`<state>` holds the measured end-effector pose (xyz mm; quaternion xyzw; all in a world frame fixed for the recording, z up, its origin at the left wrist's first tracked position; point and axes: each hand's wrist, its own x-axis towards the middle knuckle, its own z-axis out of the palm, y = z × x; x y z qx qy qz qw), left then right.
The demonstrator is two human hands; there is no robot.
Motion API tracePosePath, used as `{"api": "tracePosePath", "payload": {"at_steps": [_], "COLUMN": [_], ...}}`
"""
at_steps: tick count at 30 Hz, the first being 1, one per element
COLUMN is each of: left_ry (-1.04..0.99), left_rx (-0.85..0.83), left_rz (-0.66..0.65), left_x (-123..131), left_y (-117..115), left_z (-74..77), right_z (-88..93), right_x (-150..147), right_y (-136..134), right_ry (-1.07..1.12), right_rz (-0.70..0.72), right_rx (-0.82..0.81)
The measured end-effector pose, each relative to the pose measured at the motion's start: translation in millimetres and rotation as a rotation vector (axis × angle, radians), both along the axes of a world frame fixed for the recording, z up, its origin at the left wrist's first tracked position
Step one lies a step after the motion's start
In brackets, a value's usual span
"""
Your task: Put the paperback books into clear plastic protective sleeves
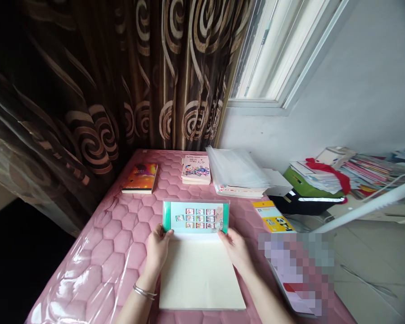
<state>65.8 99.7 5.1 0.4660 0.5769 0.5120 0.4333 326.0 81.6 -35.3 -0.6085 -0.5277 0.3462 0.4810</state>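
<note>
Gripping a teal-edged stamp sheet [195, 217] in a clear plastic sleeve, the left hand [157, 249] and right hand [234, 249] pinch its lower corners between closed fingers. The sheet lies flat at the top edge of a cream board [199, 275], which rests on a pink quilted mattress [121, 252] under glossy plastic. A silver bracelet [144, 292] circles the left wrist. Beyond the sheet lie an orange paperback [140, 178], a cartoon-covered book [195, 169] and a stack of plastic sleeves [236, 168]. A yellow panda booklet [273, 217] sits near the right hand, just beyond a pixelated patch [295, 270] that hides whatever lies there. A swirled brown curtain [121, 76] hangs behind.
</note>
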Motion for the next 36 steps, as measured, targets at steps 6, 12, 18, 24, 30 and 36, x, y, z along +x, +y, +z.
{"api": "tracePosePath", "payload": {"at_steps": [6, 12, 18, 24, 30, 36], "left_ry": [0.066, 0.124, 0.063, 0.011, 0.158, 0.084], "left_rx": [0.004, 0.015, -0.005, -0.017, -0.002, 0.027], "left_rz": [0.036, 0.070, -0.022, -0.020, 0.057, -0.033], "left_x": [3, 5, 0, -1, 1, -3], "left_y": [0, -2, 0, 1, 2, 0], "left_z": [-4.2, -8.9, -4.4, -0.6, -9.7, -8.1], "right_z": [2.2, 0.3, 2.1, 6.7, 1.4, 6.1], "right_x": [-2, -3, -1, -3, -3, -2], "right_y": [-1, -1, -1, -3, 0, 0], "right_ry": [-0.053, -0.096, 0.041, 0.058, -0.002, 0.084], "right_rz": [-0.041, -0.082, -0.021, -0.024, -0.068, -0.012], "right_rx": [-0.012, -0.024, -0.013, -0.014, -0.024, -0.025]}}
